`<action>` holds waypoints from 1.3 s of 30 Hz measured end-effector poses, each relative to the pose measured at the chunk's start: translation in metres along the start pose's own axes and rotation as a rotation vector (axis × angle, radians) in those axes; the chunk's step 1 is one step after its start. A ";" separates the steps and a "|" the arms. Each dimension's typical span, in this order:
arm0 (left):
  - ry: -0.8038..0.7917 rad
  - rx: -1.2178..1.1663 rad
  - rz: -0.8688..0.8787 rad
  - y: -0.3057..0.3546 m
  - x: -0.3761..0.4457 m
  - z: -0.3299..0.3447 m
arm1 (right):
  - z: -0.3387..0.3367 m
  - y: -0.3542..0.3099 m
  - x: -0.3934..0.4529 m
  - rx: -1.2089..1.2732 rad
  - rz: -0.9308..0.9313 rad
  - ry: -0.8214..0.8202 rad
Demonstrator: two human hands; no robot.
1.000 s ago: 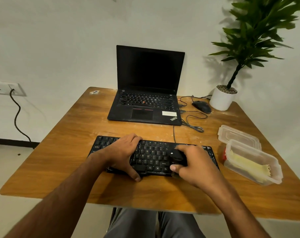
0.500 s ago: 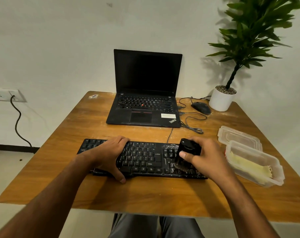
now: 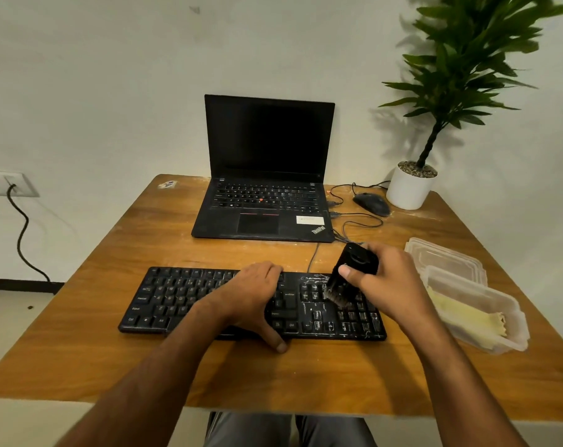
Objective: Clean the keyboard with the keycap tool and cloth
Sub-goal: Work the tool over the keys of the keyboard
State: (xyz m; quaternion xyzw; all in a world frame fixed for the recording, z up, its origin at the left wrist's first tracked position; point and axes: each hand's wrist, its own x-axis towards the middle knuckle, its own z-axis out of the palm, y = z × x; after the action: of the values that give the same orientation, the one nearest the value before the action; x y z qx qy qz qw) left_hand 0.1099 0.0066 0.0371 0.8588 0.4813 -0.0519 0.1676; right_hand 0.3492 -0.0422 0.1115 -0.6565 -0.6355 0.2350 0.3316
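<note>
A black keyboard lies across the wooden table in front of me; its right part is flecked with pale dust. My left hand rests flat over the middle keys, thumb hooked over the front edge. My right hand grips a black brush tool, tilted, with its bristles touching the keys at the right end. A yellow cloth lies folded inside a clear plastic box to the right of the keyboard.
An open black laptop stands behind the keyboard. A mouse and loose cables lie to its right, near a white potted plant. A clear lid lies behind the box. A wall socket is at left.
My right hand has carried the brush from the keyboard's middle front to its right end, tilted up. My left hand has stayed on the keyboard, and the view has shifted.
</note>
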 end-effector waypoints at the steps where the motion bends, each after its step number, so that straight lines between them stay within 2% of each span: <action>1: 0.004 0.003 -0.002 0.001 0.001 0.000 | 0.001 -0.001 0.004 0.012 -0.001 0.006; 10: 0.033 0.012 0.000 -0.005 0.003 0.004 | 0.060 -0.020 0.046 0.089 -0.008 0.094; 14: 0.034 0.017 0.002 -0.007 0.005 0.006 | 0.081 -0.016 0.049 0.005 0.009 0.103; 20: 0.071 0.005 0.024 -0.009 0.005 0.010 | 0.060 -0.010 0.058 -0.181 0.153 0.079; 23: 0.080 -0.003 0.031 -0.009 0.005 0.010 | 0.042 -0.016 0.061 -0.264 0.127 0.145; 25: 0.079 -0.008 0.035 -0.008 0.005 0.010 | 0.042 -0.022 0.062 -0.215 0.091 0.187; 28: 0.097 -0.014 0.049 -0.008 0.004 0.009 | 0.062 -0.032 0.057 -0.071 0.078 0.094; 31: 0.089 -0.005 0.044 -0.007 0.004 0.009 | 0.075 -0.025 0.053 -0.090 0.113 0.070; 35: 0.089 -0.010 0.048 -0.009 0.003 0.009 | 0.051 -0.012 0.058 -0.134 0.176 0.072; 39: 0.090 -0.008 0.049 -0.009 0.004 0.011 | 0.029 -0.008 0.067 -0.179 0.118 0.132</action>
State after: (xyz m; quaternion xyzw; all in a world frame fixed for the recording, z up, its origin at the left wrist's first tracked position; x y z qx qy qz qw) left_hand 0.1053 0.0107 0.0240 0.8712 0.4672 -0.0069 0.1504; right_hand 0.3279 0.0279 0.1056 -0.7336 -0.5911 0.1526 0.2986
